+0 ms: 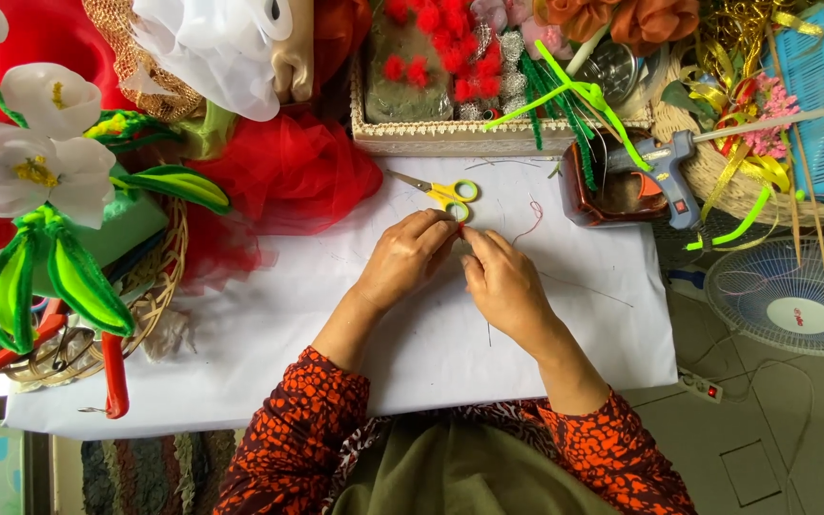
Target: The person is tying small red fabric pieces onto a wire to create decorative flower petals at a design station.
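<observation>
**Two hands pinching a small red piece over white paper**

Meeting fingertip to fingertip at the middle of the white sheet (269, 334), left hand (404, 256) and right hand (500, 281). Pinching between them a small red piece (457, 228), too tiny to tell apart further; fingers of both hands pressed together around it, not spread. Trailing away from the right hand toward the upper right, a thin red thread (529, 221), lying loose on the paper. Lying just above the fingertips, nearly touching them, yellow-handled scissors (441, 192), blades pointing left. Sitting beyond the scissors at the far edge of the sheet, a shallow woven tray (450, 138) holding red pom-poms (436, 38) and green pipe cleaners (565, 95). Resting to the right of the tray, a blue-grey glue gun (665, 172), nozzle leaning over a dark brown dish (612, 205). Spilling onto the paper at upper left, red tulle (288, 172). Standing at the far left, white fabric flowers (26, 143) with bright green leaves. Lying near the left edge, red-handled pliers (112, 372). Standing on the floor at right, a white fan (793, 296), well apart from the hands. Covering both forearms, sleeves in an orange and dark pattern.
</observation>
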